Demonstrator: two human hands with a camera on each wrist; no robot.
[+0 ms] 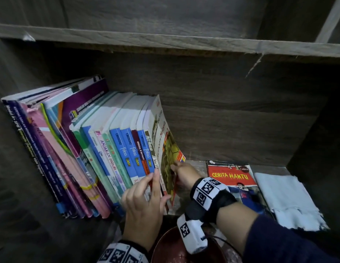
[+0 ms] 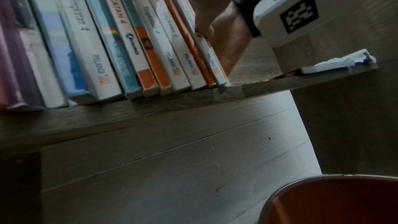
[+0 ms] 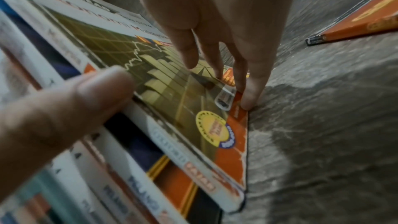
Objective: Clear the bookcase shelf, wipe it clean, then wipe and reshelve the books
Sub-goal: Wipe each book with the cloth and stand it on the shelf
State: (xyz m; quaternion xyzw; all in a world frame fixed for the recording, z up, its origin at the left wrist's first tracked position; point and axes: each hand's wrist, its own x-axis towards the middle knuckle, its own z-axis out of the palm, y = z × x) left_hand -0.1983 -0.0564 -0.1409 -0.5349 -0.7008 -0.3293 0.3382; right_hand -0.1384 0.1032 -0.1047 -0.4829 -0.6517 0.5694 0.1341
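A row of books [image 1: 100, 149] leans to the left on the dark wooden shelf [image 1: 195, 164]. The last book on its right has an olive and orange cover [image 1: 165, 147]. My right hand [image 1: 181, 172] lies against that cover [image 3: 172, 91]. Its fingers [image 3: 247, 83] are straight and reach the cover's bottom edge, and the thumb [image 3: 86, 94] sits near the spine. My left hand [image 1: 144, 198] rests on the book spines, index finger straight along the last spine and thumb [image 2: 202, 28] touching it. A red "Cerita Hantu" book [image 1: 231, 179] lies flat on the shelf to the right.
A folded white cloth [image 1: 287, 200] lies at the shelf's right end, beside the red book. A round reddish bowl [image 1: 171, 247] sits below the shelf's front edge, under my wrists. The upper shelf board [image 1: 165, 40] hangs overhead. The bookcase side wall [image 1: 317, 149] closes the right.
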